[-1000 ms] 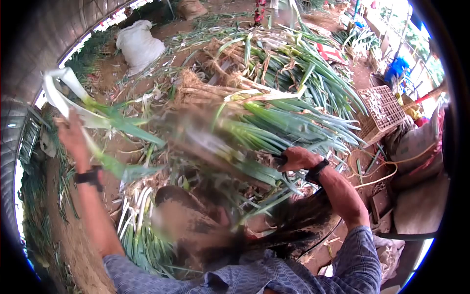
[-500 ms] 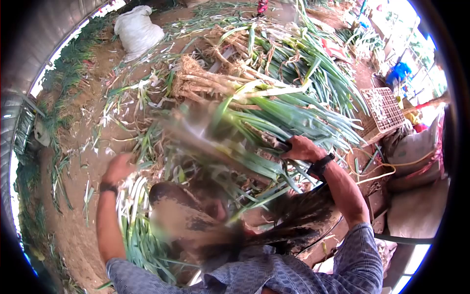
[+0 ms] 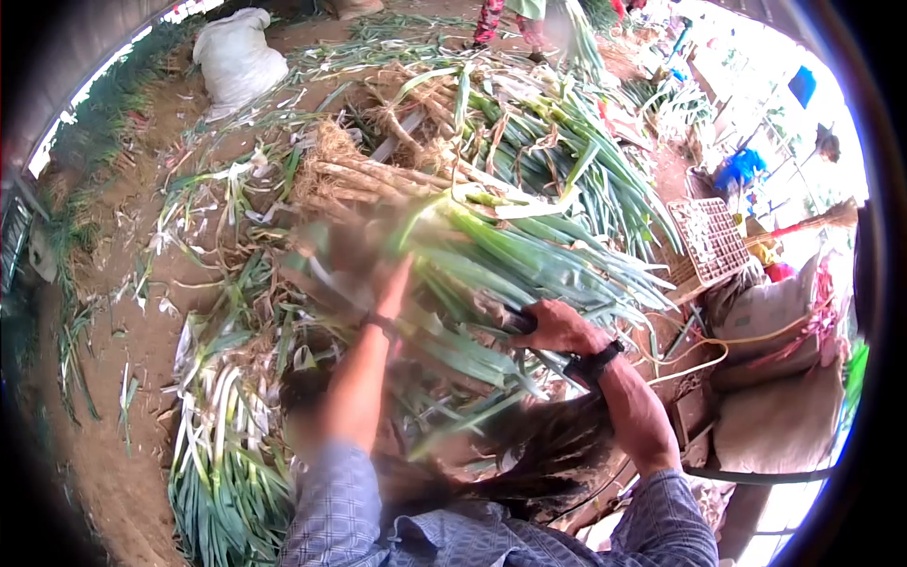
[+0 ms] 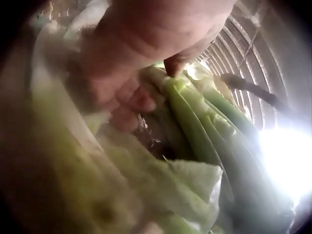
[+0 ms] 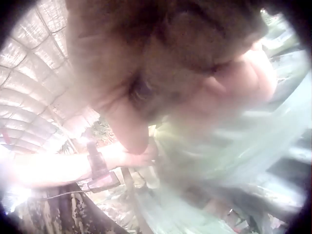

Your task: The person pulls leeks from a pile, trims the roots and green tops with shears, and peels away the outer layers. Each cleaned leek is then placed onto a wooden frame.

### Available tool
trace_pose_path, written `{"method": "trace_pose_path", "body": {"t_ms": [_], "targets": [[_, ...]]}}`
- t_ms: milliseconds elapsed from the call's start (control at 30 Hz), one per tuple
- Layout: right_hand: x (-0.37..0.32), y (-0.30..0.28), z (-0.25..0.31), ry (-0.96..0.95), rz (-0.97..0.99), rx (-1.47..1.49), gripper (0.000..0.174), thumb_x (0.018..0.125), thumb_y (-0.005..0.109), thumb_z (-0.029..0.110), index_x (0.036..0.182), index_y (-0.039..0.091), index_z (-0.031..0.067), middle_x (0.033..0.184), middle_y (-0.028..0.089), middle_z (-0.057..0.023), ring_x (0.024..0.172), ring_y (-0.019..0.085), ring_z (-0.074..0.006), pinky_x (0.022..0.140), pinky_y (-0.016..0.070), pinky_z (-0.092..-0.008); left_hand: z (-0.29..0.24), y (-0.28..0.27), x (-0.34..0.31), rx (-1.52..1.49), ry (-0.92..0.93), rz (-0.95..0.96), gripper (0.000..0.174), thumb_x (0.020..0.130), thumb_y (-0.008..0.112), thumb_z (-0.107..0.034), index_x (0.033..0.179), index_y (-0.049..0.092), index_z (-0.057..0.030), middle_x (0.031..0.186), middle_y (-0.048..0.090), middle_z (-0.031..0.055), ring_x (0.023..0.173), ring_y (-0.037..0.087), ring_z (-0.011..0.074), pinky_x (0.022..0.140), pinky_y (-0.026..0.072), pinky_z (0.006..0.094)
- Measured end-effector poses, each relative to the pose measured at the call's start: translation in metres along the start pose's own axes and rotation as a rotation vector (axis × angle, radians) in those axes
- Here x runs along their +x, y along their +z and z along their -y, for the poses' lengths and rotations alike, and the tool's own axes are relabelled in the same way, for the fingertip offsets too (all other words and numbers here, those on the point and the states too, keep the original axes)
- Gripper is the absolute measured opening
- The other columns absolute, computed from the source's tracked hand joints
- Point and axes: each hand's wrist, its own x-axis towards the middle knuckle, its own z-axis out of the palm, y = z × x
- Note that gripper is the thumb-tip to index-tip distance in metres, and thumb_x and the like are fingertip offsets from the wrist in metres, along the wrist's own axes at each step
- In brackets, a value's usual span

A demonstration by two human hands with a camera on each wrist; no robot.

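The left hand (image 3: pixel 392 283) reaches into the near side of a large heap of green onions (image 3: pixel 529 241). In the left wrist view its fingers (image 4: pixel 134 95) curl against green onion stalks (image 4: pixel 187 109), with a pale leaf below them; blur hides part of the hold. To its right, the right hand (image 3: pixel 556 326) grips a dark handle (image 3: pixel 518 319), whose far end is lost in blur among the leaves. The right wrist view shows the right hand (image 5: pixel 180 73) with curled fingers, close above blurred green leaves (image 5: pixel 204 151).
A separate bunch of green onions (image 3: pixel 222 425) lies at the lower left. Behind are a white sack (image 3: pixel 238 61) and a person's legs (image 3: pixel 489 24). At right stand a plastic crate (image 3: pixel 709 241) and stuffed sacks (image 3: pixel 770 326), with a yellowish cord (image 3: pixel 704 364) looped on the ground.
The left hand flung pale stalks leftward, let them go, came back near the lower-left bunch, and is now in the heap. The right hand still grips the handle; the head view has shifted.
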Motion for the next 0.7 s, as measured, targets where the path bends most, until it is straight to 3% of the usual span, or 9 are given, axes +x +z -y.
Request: {"method": "trace_pose_path", "body": {"t_ms": [33,133,267,367,400,433,533,567,700], "targets": [[0.001,-0.003,-0.001,0.031,0.028,-0.039,0.046,0.074,0.077,0.045,0.089,0.069,0.0018,0.080,0.068,-0.0199,0.077,0.066,-0.0368,0.073,0.0503,-0.0456,-0.014,0.011,-0.006,0.081,-0.016,-0.103,0.042,0.087,0.076,-0.033,0.108,0.066,0.0016,0.101,0.069,0.0102,0.087,0.064,0.0181,0.077,0.0517,0.0324],[-0.001,-0.005,-0.013,0.063,-0.001,-0.122,0.044,0.074,0.077,0.043,0.089,0.069,0.0025,0.078,0.067,-0.0187,0.075,0.065,-0.0361,0.071,0.0497,-0.0452,-0.050,0.015,-0.019,-0.068,-0.185,-0.064,0.040,0.086,0.076,-0.033,0.105,0.068,0.0012,0.098,0.070,0.0093,0.085,0.063,0.0182,0.080,0.0498,0.0323],[-0.013,-0.010,-0.026,0.036,-0.079,-0.092,0.041,0.074,0.077,0.040,0.089,0.067,0.0029,0.077,0.066,-0.0171,0.073,0.064,-0.0341,0.069,0.0491,-0.0440,-0.019,0.024,-0.009,-0.157,-0.127,-0.074,0.030,0.084,0.076,-0.030,0.095,0.069,-0.0031,0.089,0.068,0.0072,0.074,0.063,0.0169,0.061,0.0517,0.0306],[-0.027,-0.014,-0.037,0.048,-0.102,-0.116,0.039,0.073,0.078,0.038,0.087,0.066,0.0033,0.076,0.065,-0.0162,0.072,0.064,-0.0324,0.068,0.0485,-0.0434,-0.090,0.033,-0.071,-0.364,-0.484,0.110,0.027,0.081,0.077,-0.029,0.090,0.067,-0.0050,0.082,0.066,0.0051,0.066,0.063,0.0150,0.050,0.0502,0.0303],[-0.031,-0.014,-0.042,0.040,-0.109,-0.124,0.039,0.073,0.078,0.038,0.086,0.066,0.0034,0.076,0.065,-0.0160,0.071,0.064,-0.0322,0.068,0.0484,-0.0435,-0.043,0.045,-0.068,-0.178,-0.274,0.191,0.027,0.079,0.077,-0.029,0.088,0.065,-0.0065,0.079,0.065,0.0038,0.062,0.062,0.0139,0.048,0.0505,0.0304],[-0.035,-0.015,-0.043,0.058,-0.097,-0.124,0.039,0.072,0.078,0.039,0.085,0.066,0.0038,0.076,0.065,-0.0159,0.071,0.064,-0.0337,0.068,0.0481,-0.0440,-0.021,0.055,-0.079,-0.123,-0.251,0.275,0.026,0.080,0.077,-0.028,0.089,0.065,-0.0072,0.078,0.065,0.0034,0.062,0.062,0.0130,0.046,0.0500,0.0288],[-0.049,-0.012,-0.050,0.049,-0.037,-0.250,0.041,0.071,0.078,0.041,0.084,0.065,0.0043,0.075,0.065,-0.0162,0.072,0.064,-0.0359,0.069,0.0481,-0.0452,-0.008,0.068,-0.139,-0.207,-0.382,0.589,0.022,0.087,0.074,-0.025,0.096,0.066,-0.0070,0.082,0.066,0.0045,0.064,0.063,0.0130,0.045,0.0494,0.0265],[-0.055,-0.011,-0.049,0.076,-0.017,-0.320,0.033,0.075,0.071,0.037,0.093,0.071,0.0096,0.079,0.069,-0.0167,0.073,0.066,-0.0357,0.070,0.0512,-0.0457,0.001,0.070,-0.148,-0.231,-0.364,0.620,0.022,0.088,0.073,-0.025,0.098,0.066,-0.0070,0.083,0.066,0.0047,0.064,0.064,0.0134,0.045,0.0501,0.0270],[-0.068,-0.006,-0.060,0.078,0.053,-0.421,0.034,0.075,0.069,0.038,0.093,0.072,0.0102,0.081,0.069,-0.0169,0.075,0.066,-0.0365,0.071,0.0510,-0.0470,0.019,0.066,-0.157,-0.353,-0.375,0.685,0.024,0.091,0.071,-0.027,0.102,0.065,-0.0068,0.087,0.067,0.0052,0.068,0.067,0.0153,0.045,0.0535,0.0293]]}}
